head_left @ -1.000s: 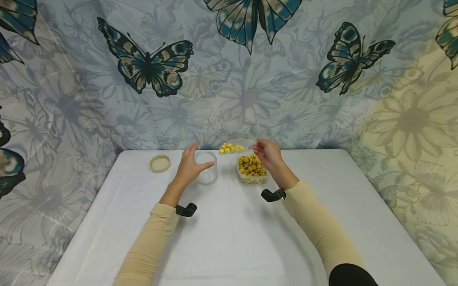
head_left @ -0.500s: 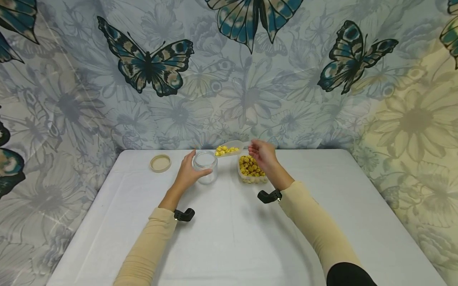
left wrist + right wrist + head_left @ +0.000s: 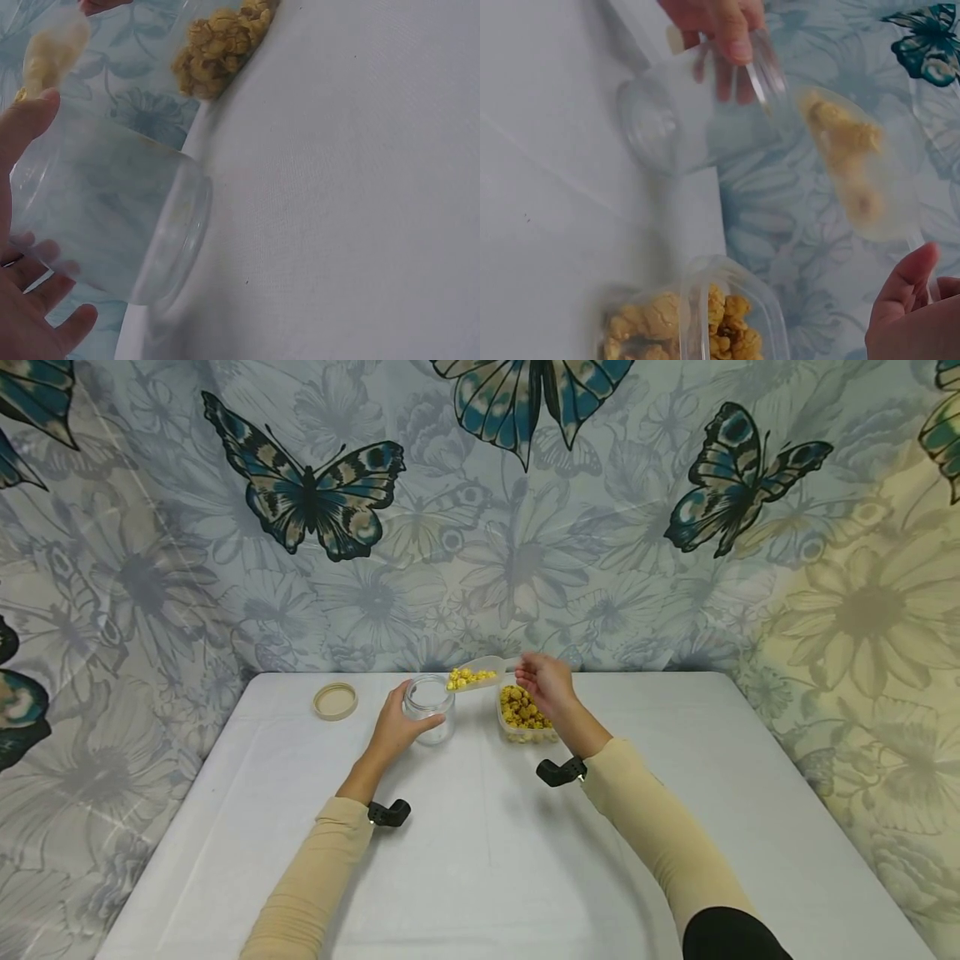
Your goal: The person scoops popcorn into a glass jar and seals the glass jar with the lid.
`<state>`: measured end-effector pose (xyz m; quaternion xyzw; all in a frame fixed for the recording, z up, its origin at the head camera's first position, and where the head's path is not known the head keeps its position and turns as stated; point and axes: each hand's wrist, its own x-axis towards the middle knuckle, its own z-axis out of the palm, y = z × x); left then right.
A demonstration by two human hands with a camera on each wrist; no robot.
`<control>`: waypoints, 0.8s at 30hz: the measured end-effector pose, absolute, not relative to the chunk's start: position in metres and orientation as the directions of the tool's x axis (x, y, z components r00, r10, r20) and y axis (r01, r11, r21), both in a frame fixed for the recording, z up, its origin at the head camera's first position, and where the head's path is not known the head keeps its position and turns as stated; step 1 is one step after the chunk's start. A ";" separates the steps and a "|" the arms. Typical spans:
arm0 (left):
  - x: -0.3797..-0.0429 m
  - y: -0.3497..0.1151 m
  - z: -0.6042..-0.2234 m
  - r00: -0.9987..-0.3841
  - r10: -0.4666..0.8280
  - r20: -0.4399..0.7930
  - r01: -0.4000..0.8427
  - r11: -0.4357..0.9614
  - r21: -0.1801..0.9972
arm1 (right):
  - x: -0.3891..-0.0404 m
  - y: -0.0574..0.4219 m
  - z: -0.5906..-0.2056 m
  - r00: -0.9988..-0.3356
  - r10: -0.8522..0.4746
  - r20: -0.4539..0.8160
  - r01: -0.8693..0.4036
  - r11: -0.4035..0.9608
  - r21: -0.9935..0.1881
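My left hand (image 3: 393,722) grips a clear jar (image 3: 112,202) near its mouth, thumb on the near side and fingers behind. The jar stands upright at the back of the table without its lid. In my right hand (image 3: 551,689) is the handle of a translucent scoop (image 3: 491,667), loaded with yellow popcorn (image 3: 467,677). The scoop's front edge is right at the jar's rim; in the right wrist view the scoop (image 3: 889,206) is just above the jar mouth. Below my right hand stands a clear plastic tub (image 3: 528,737) full of popcorn (image 3: 735,326).
A gold-coloured jar lid (image 3: 335,702) lies left of the jar on the white-covered table (image 3: 480,860). Behind the table's back edge hangs a butterfly-patterned cloth (image 3: 517,560).
My right hand has brought the loaded scoop left and slightly down, from above the tub to the jar's rim. My left hand has closed from a wide spread onto the jar.
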<state>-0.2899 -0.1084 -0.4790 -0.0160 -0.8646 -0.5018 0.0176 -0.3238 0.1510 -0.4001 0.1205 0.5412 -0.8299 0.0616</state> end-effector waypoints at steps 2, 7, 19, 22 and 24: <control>-0.289 -0.108 -0.479 -0.999 0.008 0.048 0.046 0.494 0.868 | -0.324 0.149 -0.399 -0.965 0.032 -0.259 0.226 -0.389 -0.893; -0.288 -0.107 -0.480 -0.998 0.004 0.060 0.054 0.487 0.871 | -0.323 0.143 -0.394 -0.971 0.048 -0.233 0.202 -0.349 -0.915; -0.288 -0.110 -0.480 -0.997 0.022 0.069 0.071 0.496 0.866 | -0.324 0.125 -0.374 -0.992 0.045 -0.119 0.103 -0.274 -0.956; -0.289 -0.110 -0.480 -0.997 0.026 0.066 0.070 0.496 0.865 | -0.325 0.123 -0.369 -0.996 0.039 -0.083 0.070 -0.261 -0.963; -0.289 -0.110 -0.481 -0.998 0.026 0.057 0.063 0.499 0.864 | -0.325 0.123 -0.367 -0.997 0.030 -0.066 0.057 -0.245 -0.968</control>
